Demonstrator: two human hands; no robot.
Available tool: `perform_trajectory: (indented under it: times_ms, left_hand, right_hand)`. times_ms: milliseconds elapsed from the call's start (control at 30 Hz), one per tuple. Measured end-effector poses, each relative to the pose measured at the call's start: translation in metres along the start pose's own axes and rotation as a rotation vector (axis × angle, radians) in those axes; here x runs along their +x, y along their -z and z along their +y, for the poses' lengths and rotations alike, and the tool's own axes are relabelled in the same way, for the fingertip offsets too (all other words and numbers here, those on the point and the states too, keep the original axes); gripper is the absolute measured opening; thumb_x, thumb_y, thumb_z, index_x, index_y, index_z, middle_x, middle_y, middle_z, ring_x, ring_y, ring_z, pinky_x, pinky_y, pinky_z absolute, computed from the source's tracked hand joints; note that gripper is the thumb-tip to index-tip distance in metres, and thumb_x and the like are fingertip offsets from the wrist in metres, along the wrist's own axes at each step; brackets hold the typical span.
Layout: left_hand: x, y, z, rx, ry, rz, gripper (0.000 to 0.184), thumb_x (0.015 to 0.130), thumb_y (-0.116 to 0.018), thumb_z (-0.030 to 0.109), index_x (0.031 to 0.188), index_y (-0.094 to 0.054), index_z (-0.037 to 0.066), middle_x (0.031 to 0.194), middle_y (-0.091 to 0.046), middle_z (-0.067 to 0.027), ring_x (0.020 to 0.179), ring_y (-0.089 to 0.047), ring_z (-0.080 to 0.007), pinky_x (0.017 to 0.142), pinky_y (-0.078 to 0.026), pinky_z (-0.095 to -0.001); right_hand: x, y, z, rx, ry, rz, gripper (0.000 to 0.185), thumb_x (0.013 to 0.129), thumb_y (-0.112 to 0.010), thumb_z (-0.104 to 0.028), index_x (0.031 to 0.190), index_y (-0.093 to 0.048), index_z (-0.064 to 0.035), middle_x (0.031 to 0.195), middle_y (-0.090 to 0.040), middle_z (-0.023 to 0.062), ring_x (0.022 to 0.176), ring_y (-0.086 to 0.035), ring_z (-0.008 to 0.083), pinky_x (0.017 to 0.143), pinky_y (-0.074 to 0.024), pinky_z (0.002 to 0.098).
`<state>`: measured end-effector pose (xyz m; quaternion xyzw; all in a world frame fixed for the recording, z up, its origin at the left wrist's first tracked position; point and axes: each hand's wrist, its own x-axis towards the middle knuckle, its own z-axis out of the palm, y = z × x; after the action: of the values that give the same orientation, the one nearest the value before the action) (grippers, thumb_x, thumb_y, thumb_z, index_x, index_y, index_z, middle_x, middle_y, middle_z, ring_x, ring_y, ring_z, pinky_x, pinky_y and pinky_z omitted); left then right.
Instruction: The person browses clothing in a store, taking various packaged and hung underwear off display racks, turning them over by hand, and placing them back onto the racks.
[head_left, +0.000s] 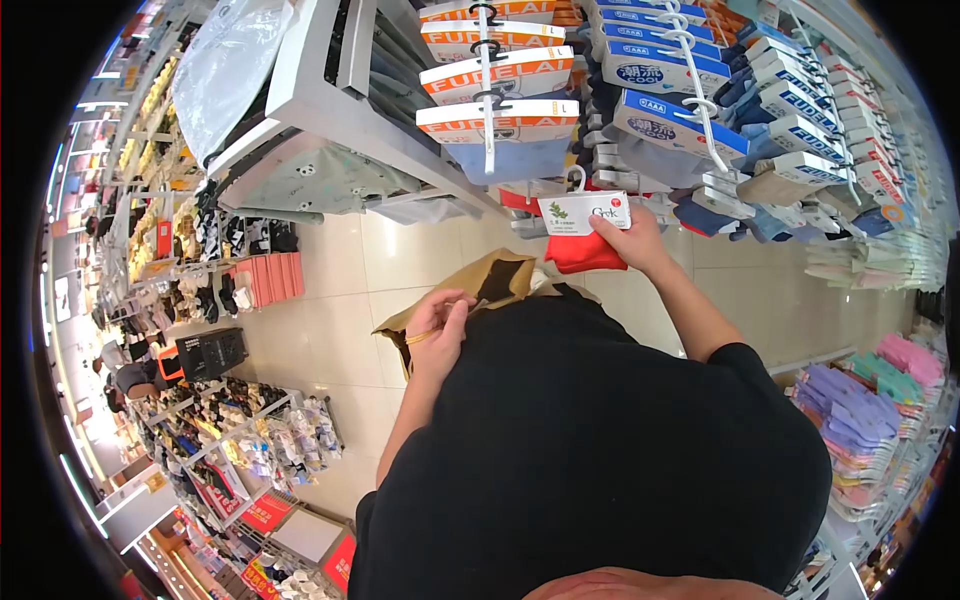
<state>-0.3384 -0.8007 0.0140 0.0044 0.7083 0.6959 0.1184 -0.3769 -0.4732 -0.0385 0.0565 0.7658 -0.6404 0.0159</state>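
One red pack (588, 254) near orange packs (498, 116), its white card (568, 216) pinched at right end by right hand (634, 241). Likely light, soft below, stiffer at card: best hold there. Left hand (438, 328) curled at bag (478, 279); cannot tell if gripping.

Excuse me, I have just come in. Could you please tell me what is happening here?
In a shop aisle, a person's right hand holds a red item by its white card, just below the hanging blue-labelled packs. The left hand is at a brown bag in front of the body; its exact grip is unclear.
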Motion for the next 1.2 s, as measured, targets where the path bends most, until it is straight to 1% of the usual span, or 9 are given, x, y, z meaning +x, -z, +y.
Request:
perform_trajectory:
  times_ms: [67,167,267,467,667,767,867,967,1200]
  left_hand:
    - [0.002,-0.001,0.001,0.010,0.010,0.023,0.018,0.094,-0.056,0.005,0.111,-0.055,0.001,0.093,-0.066,-0.0076,0.059,-0.048,-0.0037,0.052,-0.041,-0.0169]
    - [0.002,-0.003,0.000,0.008,0.000,0.063,0.017,0.095,-0.055,0.006,0.111,-0.055,0.000,0.091,-0.066,-0.0082,0.059,-0.048,-0.0043,0.052,-0.041,-0.0174]
    - [0.003,-0.003,-0.001,0.002,-0.010,0.084,0.017,0.095,-0.055,0.007,0.110,-0.054,-0.001,0.090,-0.065,-0.0087,0.058,-0.048,-0.0046,0.052,-0.041,-0.0174]
    - [0.003,-0.001,-0.004,-0.021,-0.021,0.090,0.016,0.096,-0.054,0.006,0.110,-0.054,-0.001,0.090,-0.065,-0.0087,0.058,-0.048,-0.0047,0.052,-0.041,-0.0175]
    - [-0.002,0.003,-0.004,-0.033,-0.030,0.123,0.016,0.096,-0.054,0.006,0.111,-0.054,0.000,0.089,-0.064,-0.0086,0.058,-0.049,-0.0051,0.052,-0.042,-0.0179]
    - [-0.004,0.004,-0.005,-0.047,-0.030,0.132,0.016,0.096,-0.054,0.006,0.111,-0.054,0.000,0.089,-0.064,-0.0085,0.058,-0.049,-0.0052,0.052,-0.042,-0.0180]
    - [-0.005,0.005,-0.005,-0.052,-0.035,0.136,0.016,0.096,-0.054,0.007,0.111,-0.054,0.000,0.089,-0.064,-0.0083,0.058,-0.049,-0.0052,0.052,-0.042,-0.0180]
    - [-0.005,0.006,-0.006,-0.059,-0.041,0.126,0.016,0.096,-0.054,0.007,0.110,-0.054,0.000,0.089,-0.064,-0.0083,0.058,-0.049,-0.0053,0.052,-0.042,-0.0180]
    - [-0.005,0.006,-0.007,-0.036,-0.040,0.112,0.016,0.096,-0.054,0.007,0.110,-0.054,-0.001,0.088,-0.064,-0.0084,0.057,-0.049,-0.0054,0.051,-0.041,-0.0180]
  right_hand:
    - [0.003,0.000,-0.001,-0.056,0.142,0.026,0.025,0.083,-0.069,-0.022,0.098,-0.068,-0.0013,0.089,-0.069,0.0104,0.080,-0.065,0.0188,0.073,-0.0502,0.0312]
    - [0.009,0.002,-0.005,-0.390,0.178,-0.076,0.025,0.081,-0.068,-0.026,0.093,-0.068,-0.0042,0.081,-0.065,0.0139,0.074,-0.063,0.0287,0.068,-0.0493,0.0364]
    - [0.014,-0.007,0.010,-0.451,0.172,-0.102,0.027,0.079,-0.067,-0.030,0.089,-0.067,-0.0051,0.079,-0.062,0.0166,0.074,-0.060,0.0357,0.065,-0.0475,0.0409]
    - [0.021,-0.025,0.009,-0.405,0.169,-0.122,0.031,0.081,-0.066,-0.033,0.090,-0.068,-0.0036,0.083,-0.064,0.0180,0.078,-0.061,0.0377,0.068,-0.0483,0.0425]
    - [0.028,-0.039,0.025,-0.422,0.117,-0.119,0.042,0.081,-0.067,-0.036,0.099,-0.066,0.0021,0.089,-0.066,0.0220,0.084,-0.064,0.0390,0.074,-0.0502,0.0429]
    - [0.033,-0.040,0.023,-0.487,-0.112,-0.157,0.047,0.081,-0.067,-0.037,0.104,-0.064,0.0040,0.093,-0.067,0.0238,0.087,-0.065,0.0377,0.076,-0.0508,0.0424]
    - [0.034,-0.041,0.032,-0.373,-0.103,-0.146,0.049,0.082,-0.068,-0.037,0.106,-0.064,0.0051,0.094,-0.066,0.0253,0.090,-0.065,0.0366,0.079,-0.0506,0.0413]
    - [0.036,-0.043,0.056,-0.361,-0.068,-0.163,0.048,0.082,-0.068,-0.035,0.111,-0.062,0.0036,0.102,-0.066,0.0238,0.096,-0.065,0.0347,0.081,-0.0503,0.0391]
    - [0.029,-0.045,0.068,-0.340,-0.102,-0.154,0.046,0.086,-0.064,-0.032,0.119,-0.058,-0.0006,0.108,-0.064,0.0185,0.095,-0.063,0.0323,0.082,-0.0496,0.0381]
